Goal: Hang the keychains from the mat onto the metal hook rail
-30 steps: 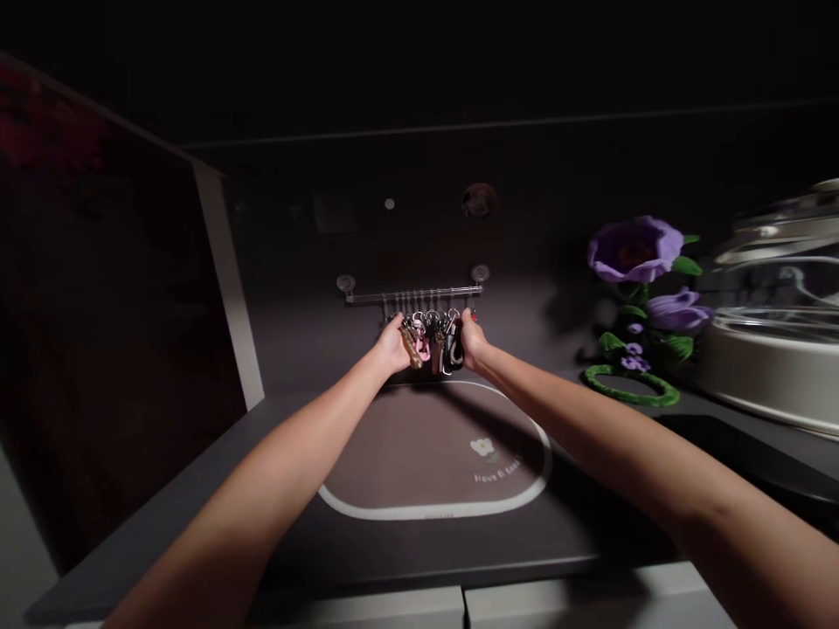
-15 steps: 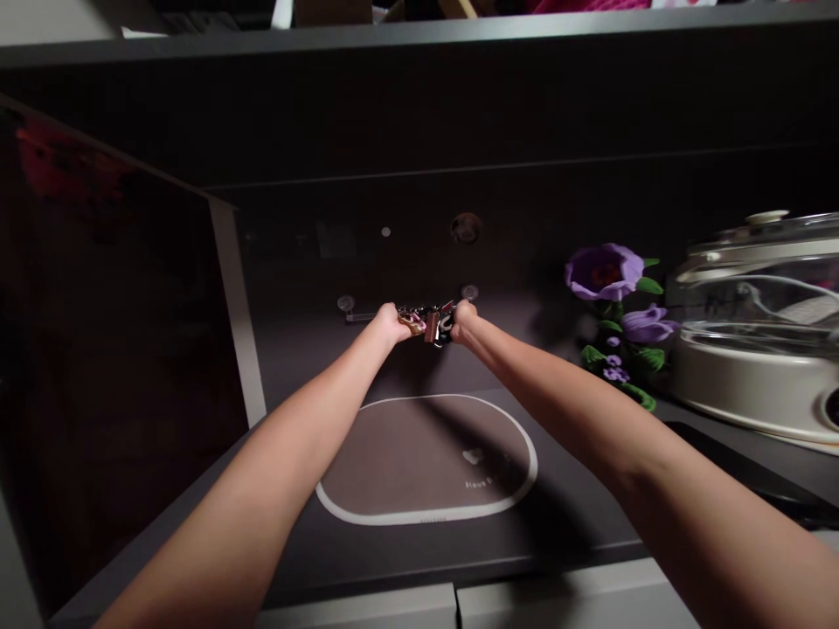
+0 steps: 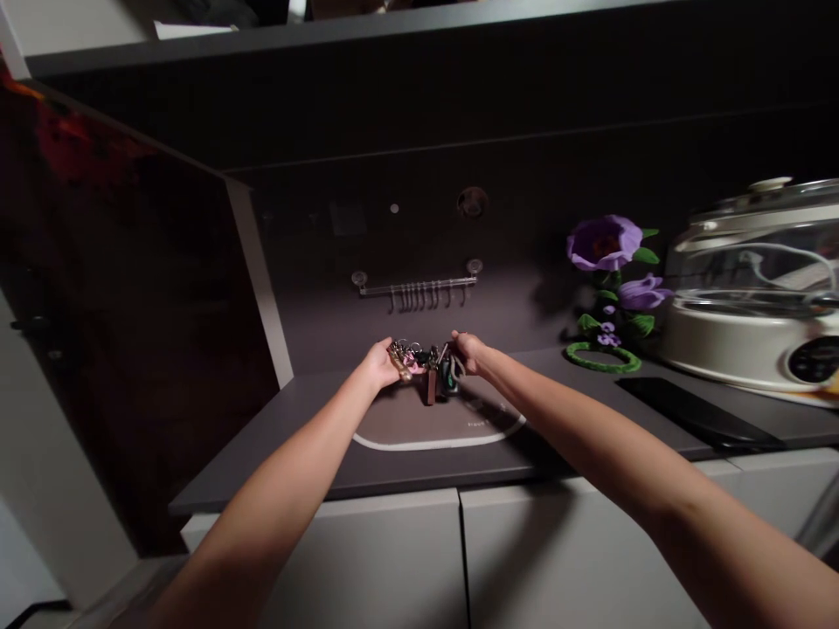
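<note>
Both my arms reach forward over a dark counter. My left hand (image 3: 378, 364) and my right hand (image 3: 468, 351) are closed on the two ends of a bunch of keys and key fobs (image 3: 427, 364), held between them just above an oval mat (image 3: 419, 422). On the wall behind, a clear hook rail (image 3: 417, 285) with several hooks hangs bare, above the hands.
A purple fabric flower with a green ring base (image 3: 606, 288) stands at the right. Beyond it sits a white cooker with a glass lid (image 3: 753, 288). A black flat slab (image 3: 695, 409) lies on the counter (image 3: 308, 454). A shelf (image 3: 393, 31) runs overhead; white cabinet doors (image 3: 406, 559) below.
The keys hung on the rail with both hands at them; now they are off the hooks and lower, held above the mat. The view has pulled back.
</note>
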A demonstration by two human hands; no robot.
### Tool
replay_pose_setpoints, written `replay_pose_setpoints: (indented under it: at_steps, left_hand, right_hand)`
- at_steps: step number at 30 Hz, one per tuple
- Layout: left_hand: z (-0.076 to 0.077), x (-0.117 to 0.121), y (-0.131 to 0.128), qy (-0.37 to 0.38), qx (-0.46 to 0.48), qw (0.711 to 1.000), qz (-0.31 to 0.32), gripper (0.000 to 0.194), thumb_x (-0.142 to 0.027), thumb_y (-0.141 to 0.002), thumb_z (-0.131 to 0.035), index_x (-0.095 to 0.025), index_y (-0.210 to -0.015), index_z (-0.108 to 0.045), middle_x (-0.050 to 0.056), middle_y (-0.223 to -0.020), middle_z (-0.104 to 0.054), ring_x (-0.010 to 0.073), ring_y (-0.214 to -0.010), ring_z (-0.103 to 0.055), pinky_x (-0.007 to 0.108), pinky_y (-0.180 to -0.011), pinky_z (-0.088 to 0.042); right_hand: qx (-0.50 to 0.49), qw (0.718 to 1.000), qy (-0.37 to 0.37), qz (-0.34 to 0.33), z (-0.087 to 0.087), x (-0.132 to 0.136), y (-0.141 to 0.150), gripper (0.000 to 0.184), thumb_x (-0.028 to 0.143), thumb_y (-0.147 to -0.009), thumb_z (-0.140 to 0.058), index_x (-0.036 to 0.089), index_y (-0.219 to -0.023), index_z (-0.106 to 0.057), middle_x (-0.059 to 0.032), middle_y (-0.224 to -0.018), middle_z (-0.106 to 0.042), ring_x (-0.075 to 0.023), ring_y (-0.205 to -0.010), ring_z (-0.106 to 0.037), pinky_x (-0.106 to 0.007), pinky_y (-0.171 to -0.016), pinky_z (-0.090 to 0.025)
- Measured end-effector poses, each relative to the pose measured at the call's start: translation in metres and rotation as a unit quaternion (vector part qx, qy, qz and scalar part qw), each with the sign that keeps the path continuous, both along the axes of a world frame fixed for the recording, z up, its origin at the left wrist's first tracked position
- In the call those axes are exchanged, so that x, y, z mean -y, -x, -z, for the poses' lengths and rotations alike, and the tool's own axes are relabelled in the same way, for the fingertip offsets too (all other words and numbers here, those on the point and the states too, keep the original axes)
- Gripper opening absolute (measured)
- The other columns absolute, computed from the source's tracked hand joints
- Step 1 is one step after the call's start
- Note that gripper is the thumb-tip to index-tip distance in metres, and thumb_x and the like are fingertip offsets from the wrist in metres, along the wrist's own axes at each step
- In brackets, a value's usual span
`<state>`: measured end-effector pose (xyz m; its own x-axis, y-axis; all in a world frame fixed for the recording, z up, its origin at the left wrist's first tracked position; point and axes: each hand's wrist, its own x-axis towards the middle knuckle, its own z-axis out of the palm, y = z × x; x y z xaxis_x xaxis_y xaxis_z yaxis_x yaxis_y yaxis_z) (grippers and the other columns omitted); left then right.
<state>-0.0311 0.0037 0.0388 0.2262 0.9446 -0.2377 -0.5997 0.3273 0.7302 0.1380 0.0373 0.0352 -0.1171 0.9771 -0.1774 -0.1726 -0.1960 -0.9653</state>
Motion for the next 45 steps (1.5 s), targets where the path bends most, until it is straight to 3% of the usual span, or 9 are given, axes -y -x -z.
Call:
replay_pose_setpoints:
  at_steps: [5, 9, 14, 23, 28, 32, 35, 40, 45]
  left_hand:
    - [0.021, 0.009, 0.033, 0.002, -0.113, 0.993, 0.026, 0.022, -0.031, -0.086, -0.036, -0.015, -0.078, -0.048, 0.007, -0.066, -0.056, 0.0212, -0.059, -0.058, 0.046, -0.06, -0.049]
    - [0.021, 0.018, 0.052, -0.086, -0.231, 0.968, -0.055, 0.007, -0.016, -0.079, -0.048, -0.016, -0.082, -0.054, 0.004, -0.077, -0.061, 0.0136, -0.058, -0.057, 0.032, -0.062, -0.047]
    - [0.027, 0.023, 0.064, -0.121, -0.362, 0.915, -0.131, 0.019, -0.001, -0.068, -0.054, -0.017, -0.077, -0.06, 0.002, -0.077, -0.062, 0.0067, -0.052, -0.05, 0.018, -0.052, -0.036]
    - [0.036, 0.036, 0.081, -0.207, -0.38, 0.883, -0.183, 0.034, 0.015, -0.053, -0.051, -0.014, -0.067, -0.062, 0.002, -0.074, -0.062, 0.0086, -0.065, -0.053, 0.016, -0.059, -0.036]
    - [0.015, 0.058, 0.077, -0.279, -0.367, 0.882, -0.096, 0.008, -0.009, -0.066, -0.065, -0.014, -0.063, -0.059, 0.002, -0.064, -0.061, 0.0092, -0.059, -0.052, 0.019, -0.058, -0.037]
    - [0.014, 0.073, 0.067, -0.309, -0.26, 0.915, 0.016, 0.041, -0.041, -0.071, -0.063, -0.015, -0.047, -0.043, -0.003, -0.04, -0.041, 0.0068, -0.041, -0.039, 0.022, -0.049, -0.034]
    - [0.027, 0.079, 0.061, -0.277, -0.182, 0.939, 0.09, 0.059, -0.063, -0.073, -0.045, -0.018, -0.039, -0.028, -0.004, -0.032, -0.025, 0.0056, -0.033, -0.027, 0.022, -0.04, -0.026]
    - [0.053, 0.084, 0.057, -0.211, -0.116, 0.966, 0.096, 0.065, -0.075, -0.069, -0.024, -0.019, -0.037, -0.018, -0.004, -0.03, -0.015, 0.0042, -0.029, -0.017, 0.022, -0.035, -0.014]
    - [0.058, 0.085, 0.058, -0.201, -0.09, 0.972, 0.081, 0.066, -0.077, -0.069, -0.019, -0.019, -0.037, -0.016, -0.004, -0.03, -0.014, 0.004, -0.029, -0.016, 0.022, -0.034, -0.012]
  right_hand:
    - [0.092, 0.995, 0.011, 0.032, 0.012, 0.017, -0.035, 0.019, 0.031, -0.089, -0.035, 0.017, -0.08, -0.044, -0.0009, -0.054, -0.053, -0.014, -0.047, -0.053, -0.027, -0.047, -0.045]
    - [0.187, 0.981, -0.054, 0.026, 0.019, 0.021, -0.058, 0.011, 0.023, -0.083, -0.05, 0.014, -0.075, -0.051, -0.0002, -0.052, -0.054, -0.0109, -0.045, -0.049, -0.021, -0.045, -0.039]
    - [0.262, 0.953, -0.148, 0.04, 0.027, 0.022, -0.068, 0.008, 0.016, -0.07, -0.063, 0.012, -0.064, -0.059, -0.0012, -0.051, -0.056, -0.0102, -0.049, -0.048, -0.022, -0.051, -0.039]
    - [0.419, 0.851, -0.29, 0.129, 0.019, 0.028, -0.06, 0.03, 0.01, -0.063, -0.066, 0.013, -0.093, -0.063, -0.0115, -0.101, -0.063, -0.0206, -0.094, -0.058, -0.031, -0.086, -0.04]
    - [0.324, 0.895, -0.3, -0.064, -0.005, 0.068, -0.024, 0.006, 0.014, -0.067, -0.066, 0.014, -0.073, -0.064, -0.0041, -0.073, -0.065, -0.0131, -0.067, -0.057, -0.024, -0.064, -0.044]
    - [0.182, 0.92, -0.198, -0.285, -0.006, 0.097, 0.005, 0.038, 0.046, -0.076, -0.056, 0.012, -0.06, -0.059, -0.0048, -0.054, -0.058, -0.01, -0.05, -0.05, -0.021, -0.048, -0.038]
    - [0.086, 0.945, -0.139, -0.283, 0.008, 0.104, 0.017, 0.065, 0.071, -0.075, -0.028, 0.017, -0.044, -0.044, 0.0002, -0.036, -0.038, -0.0072, -0.035, -0.032, -0.02, -0.037, -0.026]
    - [0.004, 0.963, -0.085, -0.255, 0.038, 0.102, 0.018, 0.067, 0.078, -0.07, -0.008, 0.021, -0.04, -0.025, 0.0047, -0.033, -0.02, -0.0057, -0.032, -0.017, -0.019, -0.034, -0.015]
    - [-0.037, 0.961, -0.09, -0.26, 0.046, 0.101, 0.014, 0.066, 0.08, -0.069, -0.008, 0.022, -0.04, -0.021, 0.0049, -0.033, -0.018, -0.0059, -0.033, -0.014, -0.019, -0.035, -0.013]
